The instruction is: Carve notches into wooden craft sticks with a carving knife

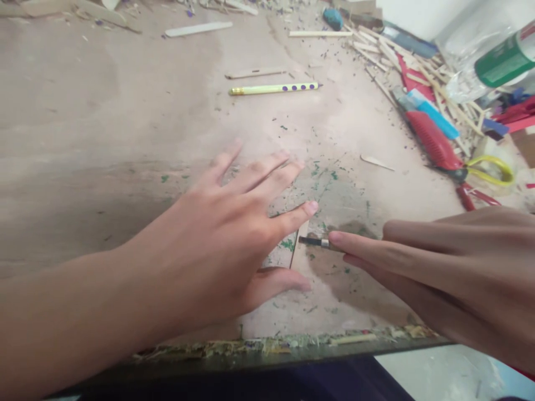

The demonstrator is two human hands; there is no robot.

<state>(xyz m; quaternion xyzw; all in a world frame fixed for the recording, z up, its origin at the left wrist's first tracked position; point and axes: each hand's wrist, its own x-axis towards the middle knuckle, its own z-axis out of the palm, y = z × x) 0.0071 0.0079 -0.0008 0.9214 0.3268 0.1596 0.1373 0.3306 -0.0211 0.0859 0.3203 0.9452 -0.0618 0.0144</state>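
Observation:
My left hand (234,234) lies flat on the brown board (104,139), fingers spread, with the index finger and thumb pressing on a small flat wooden stick (297,250). My right hand (434,267) reaches in from the right with its fingers closed on a thin dark cutting tool (315,241). The tool's tip touches the stick's right edge, just below my left index fingertip.
A yellow pencil with purple dots (273,88) lies further back. A pile of wooden sticks (418,72), a red-handled tool (434,142), a blue tool (434,117), a green-capped bottle (501,58) and a yellow loop (493,170) crowd the right. The board's front edge (292,345) is frayed.

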